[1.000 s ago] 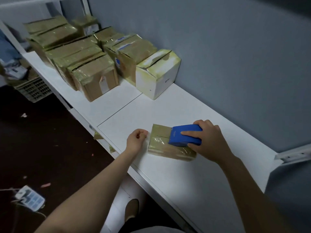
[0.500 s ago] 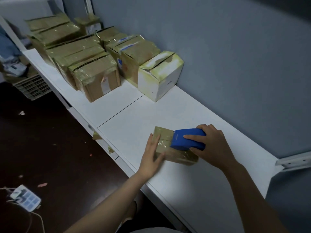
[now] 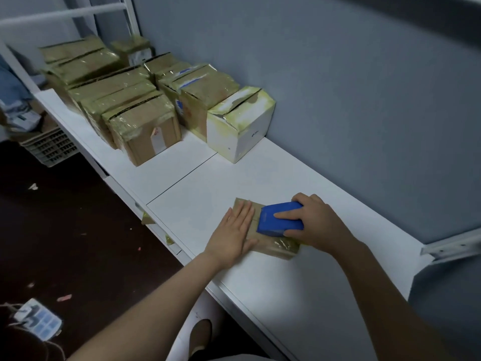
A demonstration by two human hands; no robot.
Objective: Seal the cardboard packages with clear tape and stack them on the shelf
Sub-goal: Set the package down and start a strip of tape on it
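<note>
Brown cardboard under shiny clear tape: the small package [image 3: 277, 247] lies flat on the white shelf [image 3: 260, 295], close to its front edge and right below me. My left hand [image 3: 234, 237] rests flat on the package's left end, fingers straight and together, palm pressing down. My right hand [image 3: 321, 222] is curled around the blue tape dispenser [image 3: 278, 220], with my index finger along its top and my thumb at its near side. The dispenser sits on top of the package, just beside my left fingertips. Between them, my hands and the dispenser hide most of the package's top and its right end.

Further along the shelf to the left, well apart from the package, a white box [image 3: 239, 126] with a torn, yellowish taped top stands against the grey wall [image 3: 338, 100]. Beyond it, taped brown boxes [image 3: 114, 100] are packed side by side in rows. The nearest one [image 3: 145, 134] has a white label on its front. A seam [image 3: 182, 183] in the shelf board runs between those boxes and my package. Scraps of tape [image 3: 147, 218] hang off the shelf's front edge. A metal bracket [image 3: 453, 247] juts from the wall at the right. Below lies the dark floor [image 3: 65, 230], scattered with litter. On it are a pale plastic crate [image 3: 49, 148] under the far end and a power strip [image 3: 39, 319] at lower left.
</note>
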